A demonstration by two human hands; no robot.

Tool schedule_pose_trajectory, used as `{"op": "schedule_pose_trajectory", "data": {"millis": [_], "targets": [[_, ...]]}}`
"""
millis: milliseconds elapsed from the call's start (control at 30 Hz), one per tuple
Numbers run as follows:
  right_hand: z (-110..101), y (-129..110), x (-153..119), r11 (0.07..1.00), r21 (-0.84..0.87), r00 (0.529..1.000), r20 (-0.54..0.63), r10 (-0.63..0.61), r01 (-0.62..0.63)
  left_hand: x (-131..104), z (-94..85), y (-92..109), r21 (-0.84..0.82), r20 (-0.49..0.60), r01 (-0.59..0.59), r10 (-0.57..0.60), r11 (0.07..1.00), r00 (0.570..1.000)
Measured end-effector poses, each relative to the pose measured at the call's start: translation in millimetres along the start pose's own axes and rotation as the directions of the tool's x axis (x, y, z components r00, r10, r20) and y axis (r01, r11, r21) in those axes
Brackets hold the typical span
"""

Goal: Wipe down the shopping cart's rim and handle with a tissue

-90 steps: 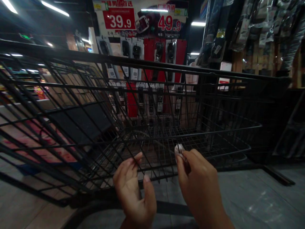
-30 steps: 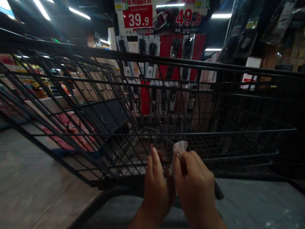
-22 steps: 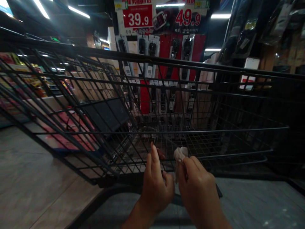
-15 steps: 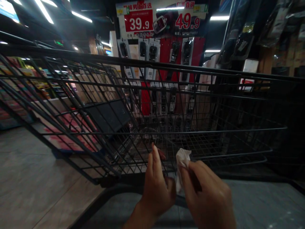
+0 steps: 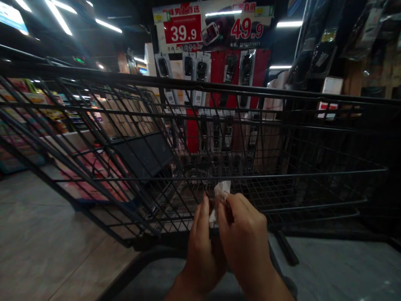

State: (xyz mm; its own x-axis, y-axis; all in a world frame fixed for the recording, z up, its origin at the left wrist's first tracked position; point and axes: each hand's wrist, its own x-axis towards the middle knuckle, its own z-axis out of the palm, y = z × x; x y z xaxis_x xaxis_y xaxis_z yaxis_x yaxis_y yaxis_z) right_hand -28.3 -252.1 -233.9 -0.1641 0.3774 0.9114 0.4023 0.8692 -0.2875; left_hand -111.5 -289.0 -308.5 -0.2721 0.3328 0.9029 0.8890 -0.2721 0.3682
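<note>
A crumpled white tissue (image 5: 222, 190) is pinched between the thumb and fingers of my right hand (image 5: 246, 234), at the lower middle of the view. Right beside it on the left is my left hand (image 5: 202, 246), its fingers pointing up and its palm turned toward the tissue. The left fingers are extended, and the tissue's lower part lies between the two hands. Both hands are in front of the black wire side of a shopping cart (image 5: 184, 177). The left palm is mostly hidden.
Behind the cart, packaged goods (image 5: 202, 69) hang on a rack under a price sign (image 5: 184, 33). A dark panel (image 5: 142, 154) sits in the cart's left part. Pink packages (image 5: 100, 171) stand beyond it, above the tiled floor (image 5: 37, 234).
My right hand has moved left and slightly up with the tissue, closing the gap to my left hand. The left hand has stayed nearly in place.
</note>
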Motion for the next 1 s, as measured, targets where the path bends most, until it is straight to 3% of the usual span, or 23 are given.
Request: {"op": "schedule_pose_trajectory", "data": {"millis": [167, 400, 733, 1000], "targets": [[0.6, 16.1, -21.4, 0.999, -0.045, 0.997, 0.073, -0.016, 0.019, -0.9, -5.4, -0.5, 0.158, 0.025, -0.011, 0.007, 0.987, 1.0], [-6.8, 24.4, -28.5, 0.988, -0.083, 0.985, 0.121, -0.124, 0.134, 5.6, -8.4, 6.4, 0.181, 0.048, -0.055, 0.047, 0.982, 0.998], [-27.3, 57.2, -44.8, 0.937, -0.177, 0.954, 0.061, -0.294, 0.3, 5.3, -4.2, 9.5, 0.123, 0.031, -0.02, 0.017, 0.992, 0.999], [-60.1, 90.2, -29.1, 0.912, -0.294, 0.956, 0.014, -0.294, 0.285, 6.3, -4.8, 10.7, 0.121, 0.041, -0.003, -0.002, 0.993, 0.999]]}}
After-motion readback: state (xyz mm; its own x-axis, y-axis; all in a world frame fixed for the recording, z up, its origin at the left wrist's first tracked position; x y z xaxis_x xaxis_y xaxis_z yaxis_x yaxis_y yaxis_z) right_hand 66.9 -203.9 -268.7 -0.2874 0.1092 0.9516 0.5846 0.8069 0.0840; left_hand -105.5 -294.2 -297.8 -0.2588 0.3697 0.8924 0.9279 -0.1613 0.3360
